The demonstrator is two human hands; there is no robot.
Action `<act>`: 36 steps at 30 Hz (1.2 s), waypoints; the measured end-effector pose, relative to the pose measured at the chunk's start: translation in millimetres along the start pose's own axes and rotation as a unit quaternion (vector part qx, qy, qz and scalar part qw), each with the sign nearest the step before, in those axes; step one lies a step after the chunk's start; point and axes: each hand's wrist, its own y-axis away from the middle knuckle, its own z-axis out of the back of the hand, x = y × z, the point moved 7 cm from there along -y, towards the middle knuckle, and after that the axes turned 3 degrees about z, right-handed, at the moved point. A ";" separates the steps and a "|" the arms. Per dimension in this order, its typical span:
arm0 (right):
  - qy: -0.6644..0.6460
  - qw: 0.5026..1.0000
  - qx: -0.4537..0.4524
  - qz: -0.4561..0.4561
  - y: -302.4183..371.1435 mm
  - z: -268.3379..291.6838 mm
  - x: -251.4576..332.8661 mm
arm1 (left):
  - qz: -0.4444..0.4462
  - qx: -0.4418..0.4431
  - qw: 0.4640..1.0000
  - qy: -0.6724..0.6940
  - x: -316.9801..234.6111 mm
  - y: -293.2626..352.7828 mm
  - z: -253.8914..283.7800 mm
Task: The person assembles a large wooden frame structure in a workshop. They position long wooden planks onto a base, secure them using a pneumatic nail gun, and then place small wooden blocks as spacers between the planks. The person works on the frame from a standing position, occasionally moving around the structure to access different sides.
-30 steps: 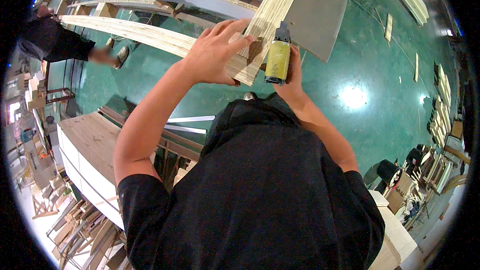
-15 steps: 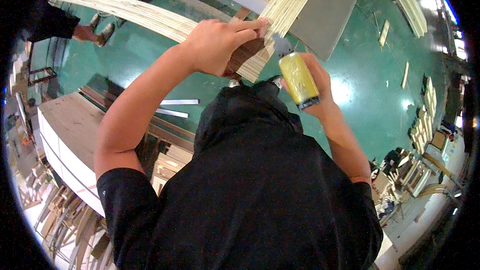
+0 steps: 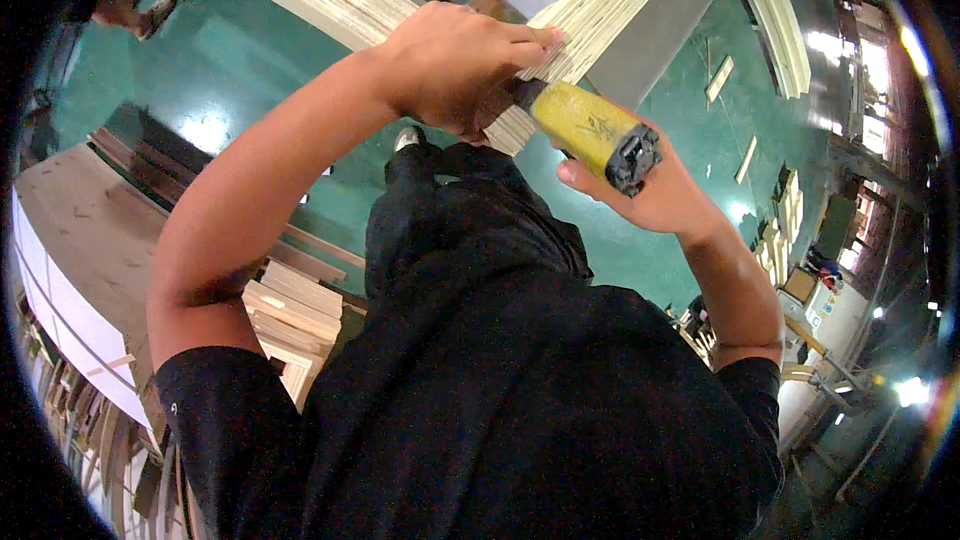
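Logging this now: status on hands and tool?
Left hand pressing the layered wood strip. Right hand gripping yellow tool at its end. Nothing blocking.

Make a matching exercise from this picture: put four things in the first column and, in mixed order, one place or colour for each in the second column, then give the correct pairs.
Column 1
1. left hand
2. right hand
3. yellow tool
4. floor

Column 2
A. green and shiny
B. pressed on the bundle of pale wood strips
C. held in the right hand
D. grips a yellow tool with a dark end

Pairs: 1-B, 2-D, 3-C, 4-A
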 end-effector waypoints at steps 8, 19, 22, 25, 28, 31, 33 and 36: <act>-0.013 0.997 0.015 -0.072 -9.0 0.3 7.5 | -0.016 0.038 0.999 -0.003 1.8 -3.0 0.7; 0.094 0.988 0.082 -0.095 -21.3 10.1 17.7 | -0.012 0.027 0.999 -0.018 0.4 -5.7 0.3; 0.125 0.983 0.092 -0.101 -24.9 8.9 21.0 | -0.018 0.030 0.999 -0.022 2.0 -2.7 1.7; 0.098 0.988 0.078 -0.091 -20.3 7.2 11.7 | 0.038 0.068 0.996 -0.034 4.5 -6.3 -1.8; 0.083 0.990 0.085 -0.077 -17.4 7.4 6.8 | 0.018 0.053 0.998 -0.008 -0.8 -6.2 4.1; 0.121 0.991 0.064 0.001 -3.6 11.8 -14.7 | -0.016 0.015 1.000 0.007 2.0 -3.7 -2.7; 0.073 0.996 -0.006 0.047 15.4 19.7 -36.4 | -0.025 0.001 1.000 -0.010 1.5 -1.3 -2.2; 0.041 0.994 -0.077 0.066 38.0 26.1 -51.7 | -0.017 0.023 0.999 -0.023 0.1 -4.8 -0.7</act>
